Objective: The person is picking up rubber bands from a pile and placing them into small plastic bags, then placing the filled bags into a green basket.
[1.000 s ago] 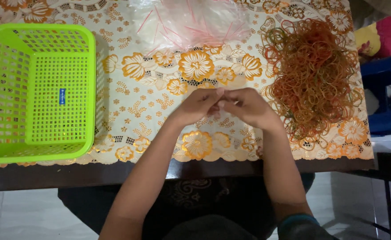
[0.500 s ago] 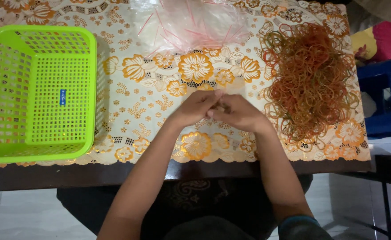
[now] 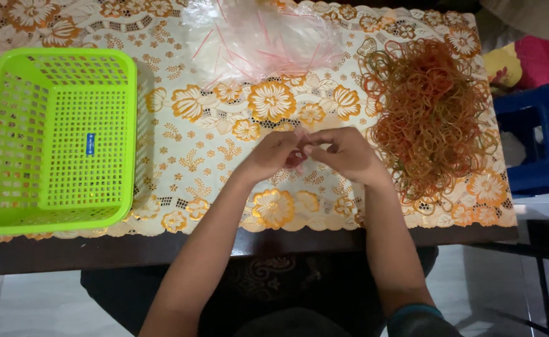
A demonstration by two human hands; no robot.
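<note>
While your left hand (image 3: pixel 273 155) and right hand (image 3: pixel 348 155) meet over the middle of the tabletop (image 3: pixel 349 234), nearer the near edge, their fingertips (image 3: pixel 305 148) press together on something small and reddish (image 3: pixel 295 160). It is mostly hidden between the two hands, so you cannot tell what it is. Both hands are curled, fingers drawn in, pinching at that spot; neither is spread flat. Your forearms come up from the near edge and angle in toward each other.

Just beside your right hand, toward the right edge, lies the pile of rubber bands (image 3: pixel 429 115), orange, red and some greenish, loose and tangled, reaching almost to the right edge. Your right hand sits close to its left fringe; contact cannot be told.

At the far edge, beyond your hands, lies a clear plastic bag (image 3: pixel 265 39) with thin pink streaks, crumpled flat.

Well apart at the left edge stands a lime green plastic basket (image 3: pixel 0 118), perforated walls, small blue label on the floor inside.

A cream lace cloth with orange flowers (image 3: pixel 187 106) covers the tabletop. Off the right edge, a blue plastic stool (image 3: pixel 539 134).
</note>
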